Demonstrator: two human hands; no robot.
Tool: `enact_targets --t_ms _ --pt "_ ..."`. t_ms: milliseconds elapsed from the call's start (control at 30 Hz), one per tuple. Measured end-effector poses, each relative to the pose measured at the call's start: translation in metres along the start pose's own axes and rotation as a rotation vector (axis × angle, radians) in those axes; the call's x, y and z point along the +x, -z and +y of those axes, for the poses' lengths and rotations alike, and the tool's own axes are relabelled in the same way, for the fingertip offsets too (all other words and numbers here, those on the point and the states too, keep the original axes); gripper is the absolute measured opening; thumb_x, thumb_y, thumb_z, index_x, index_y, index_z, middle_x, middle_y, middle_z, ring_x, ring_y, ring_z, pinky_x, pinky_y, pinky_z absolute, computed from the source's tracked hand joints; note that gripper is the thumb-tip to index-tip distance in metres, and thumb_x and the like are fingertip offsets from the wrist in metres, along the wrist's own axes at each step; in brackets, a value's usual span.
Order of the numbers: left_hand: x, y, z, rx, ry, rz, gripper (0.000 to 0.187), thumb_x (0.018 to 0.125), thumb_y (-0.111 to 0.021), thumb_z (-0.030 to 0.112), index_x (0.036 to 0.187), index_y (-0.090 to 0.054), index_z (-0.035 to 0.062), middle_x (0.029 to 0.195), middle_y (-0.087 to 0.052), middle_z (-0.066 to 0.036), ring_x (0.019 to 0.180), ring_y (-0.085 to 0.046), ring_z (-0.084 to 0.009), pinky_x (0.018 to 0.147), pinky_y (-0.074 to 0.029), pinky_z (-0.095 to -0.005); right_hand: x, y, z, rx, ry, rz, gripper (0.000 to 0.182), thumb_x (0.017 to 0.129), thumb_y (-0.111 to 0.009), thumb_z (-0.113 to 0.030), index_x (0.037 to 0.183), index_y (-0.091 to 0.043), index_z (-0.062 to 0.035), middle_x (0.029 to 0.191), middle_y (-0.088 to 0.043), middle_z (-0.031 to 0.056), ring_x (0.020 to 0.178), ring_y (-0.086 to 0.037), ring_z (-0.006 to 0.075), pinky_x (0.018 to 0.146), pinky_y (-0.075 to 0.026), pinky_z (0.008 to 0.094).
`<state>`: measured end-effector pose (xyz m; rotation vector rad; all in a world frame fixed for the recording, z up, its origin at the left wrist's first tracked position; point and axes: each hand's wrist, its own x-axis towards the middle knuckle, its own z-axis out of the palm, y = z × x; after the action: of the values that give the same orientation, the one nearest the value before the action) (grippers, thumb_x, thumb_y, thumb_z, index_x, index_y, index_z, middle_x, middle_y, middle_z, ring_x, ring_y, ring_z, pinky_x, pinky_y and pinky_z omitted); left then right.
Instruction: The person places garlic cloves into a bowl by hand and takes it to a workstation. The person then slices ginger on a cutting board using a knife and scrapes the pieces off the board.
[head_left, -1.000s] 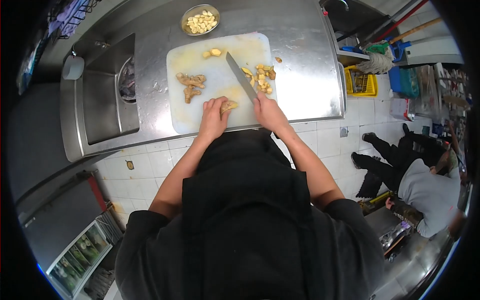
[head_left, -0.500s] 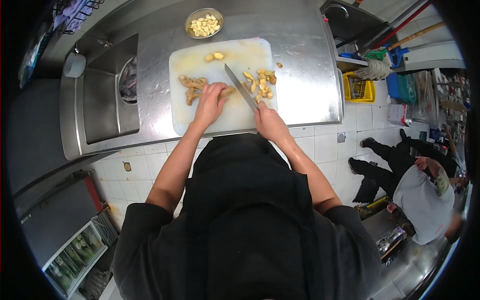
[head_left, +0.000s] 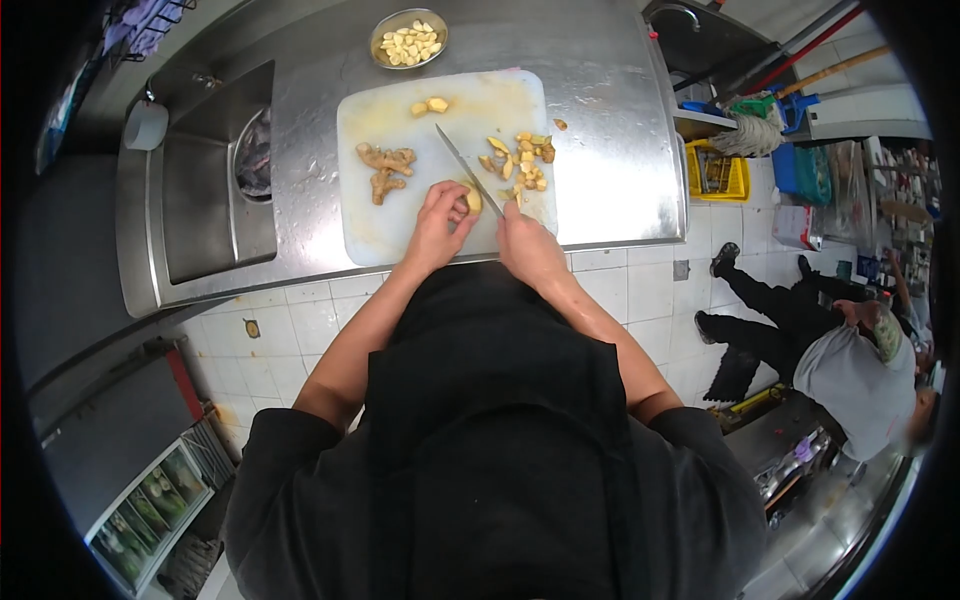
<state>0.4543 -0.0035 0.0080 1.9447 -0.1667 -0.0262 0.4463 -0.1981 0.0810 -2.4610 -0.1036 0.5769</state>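
My L hand (head_left: 440, 222) has moved twd near edge of the board (head_left: 375, 232), pinching a ginger pc (head_left: 473, 201) beside the knife (head_left: 467, 166) my R hand (head_left: 530, 243) grips.

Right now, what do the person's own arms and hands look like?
The left hand and right hand wear no gloves. The forearms are bare, with no watch or bracelet visible. Short, loose, dark grey sleeves cover the upper arms.

Knife (head_left: 462, 164) with handle hidden by right hand (head_left: 530, 244), ginger piece (head_left: 474, 201) partly covered by left hand (head_left: 438, 222), dark sink contents (head_left: 256, 160) too unclear to name, far-left purple cloth (head_left: 140, 28) cut off, right-side co-worker (head_left: 862, 392) blurred at the head
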Motion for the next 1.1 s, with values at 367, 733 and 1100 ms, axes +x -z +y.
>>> enact_targets --t_ms 367,733,1100 --pt "0.005 0.001 -0.003 0.331 -0.206 0.055 0.039 0.084 -0.083 0.007 0.12 -0.07 -0.0007 0.124 -0.068 -0.017 0.119 -0.062 -0.039 0.1 -0.054 -0.0443 -0.029 0.022 -0.007 -0.318 0.118 -0.016 0.016 0.1 -0.053 -0.01 0.114 -0.051 -0.0016 0.096 -0.071 0.0226 0.082 -0.075 0.0431 0.07 -0.06 0.0533" --pt "0.001 -0.002 -0.006 0.287 -0.147 0.077 0.039 0.084 -0.083 0.006 0.12 -0.071 -0.0006 0.124 -0.068 -0.017 0.117 -0.063 -0.0383 0.099 -0.055 -0.0448 -0.03 0.009 -0.009 -0.357 0.197 0.048 0.02 0.096 -0.057 -0.007 0.114 -0.053 0.001 0.086 -0.07 0.0204 0.077 -0.077 0.0365 0.063 -0.061 0.0495" --pt "0.004 0.002 -0.013 0.293 -0.143 0.051 0.04 0.086 -0.086 0.013 0.122 -0.071 0.0025 0.127 -0.069 -0.016 0.12 -0.066 -0.0359 0.102 -0.054 -0.043 0.056 0.006 0.057 0.162 0.376 -0.112 0.022 0.102 -0.053 -0.014 0.116 -0.054 0.0029 0.093 -0.07 0.0322 0.093 -0.067 0.0543 0.081 -0.053 0.0592"
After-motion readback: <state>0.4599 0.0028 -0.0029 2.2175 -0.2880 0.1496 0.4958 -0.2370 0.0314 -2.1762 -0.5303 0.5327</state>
